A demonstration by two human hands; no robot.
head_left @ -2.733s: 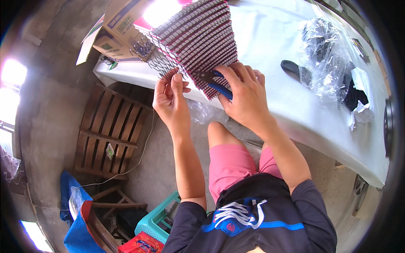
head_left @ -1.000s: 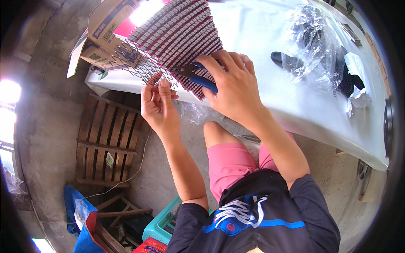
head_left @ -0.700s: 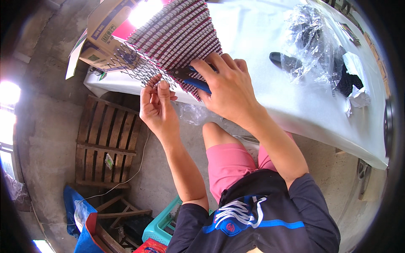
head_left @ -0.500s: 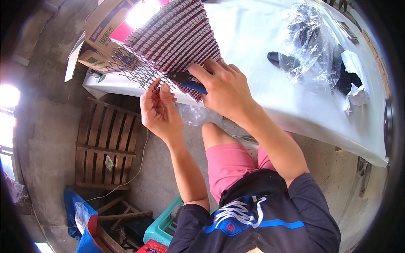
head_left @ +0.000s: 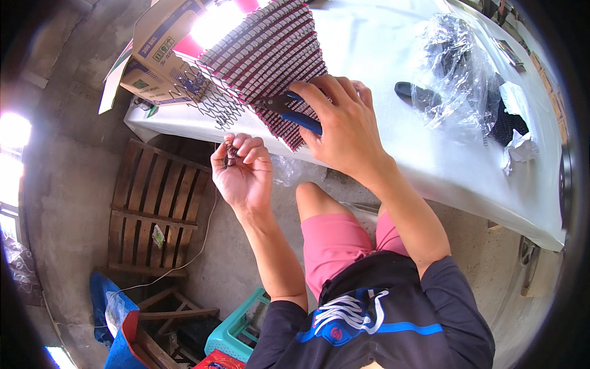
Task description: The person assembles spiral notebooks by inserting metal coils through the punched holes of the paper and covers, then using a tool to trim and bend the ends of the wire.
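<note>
A woven panel [head_left: 270, 52] in rows of white blocks and dark red strips lies at the near edge of the table. Bent dark wire ends [head_left: 212, 101] stick out from its left side. My right hand [head_left: 349, 126] grips blue-handled pliers [head_left: 299, 115], their dark jaws lying over the panel's lower left edge; whether they bite on anything I cannot make out. Below the wire ends, apart from the panel, my left hand [head_left: 244, 175] is raised palm up. Its curled fingers close around small dark wire pieces [head_left: 230, 154].
A cardboard box [head_left: 161, 58] stands open behind the panel. On the white-covered table [head_left: 375, 55], clear plastic wrap [head_left: 452, 67] covers dark items at the right. A wooden slatted rack [head_left: 157, 209] leans on the left, near a teal plastic stool [head_left: 236, 326].
My left hand has drawn down from the panel's wire ends with wire pieces in its fingers. My right hand and the pliers have shifted slightly right.
</note>
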